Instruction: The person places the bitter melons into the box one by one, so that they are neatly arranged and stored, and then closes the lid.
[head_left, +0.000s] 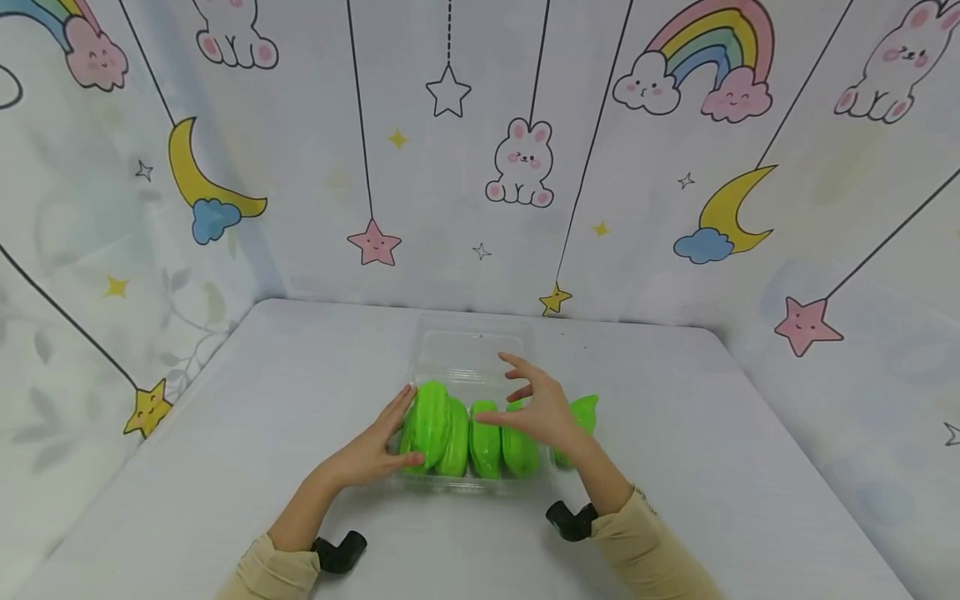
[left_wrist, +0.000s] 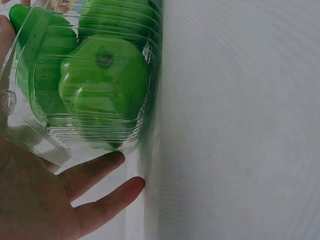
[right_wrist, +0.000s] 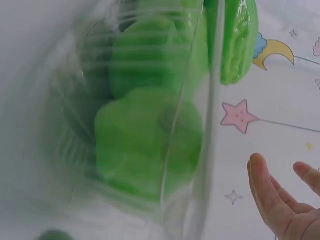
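A clear plastic clamshell box (head_left: 480, 485) holds several bright green, ridged toy vegetables (head_left: 485, 442), set side by side; their exact kind is unclear. At the left end one green vegetable (head_left: 431, 425) sits higher than the others. My left hand (head_left: 367, 450) touches that end of the box, fingers straight and thumb spread across the near corner. Two spread fingertips (left_wrist: 116, 159) show beside the box wall in the left wrist view. Above the box's right part my right hand (head_left: 543, 412) hovers with fingers parted, holding nothing; it also appears in the right wrist view, apart from the box.
The box's clear lid (head_left: 472, 354) lies folded back behind it. Another green vegetable (head_left: 585, 414) is to the right of the box, partly hidden by my right arm. Black curved pieces (head_left: 341, 552) are at both wrists. A patterned cloth (head_left: 450, 183) hangs behind the white table (head_left: 315, 358).
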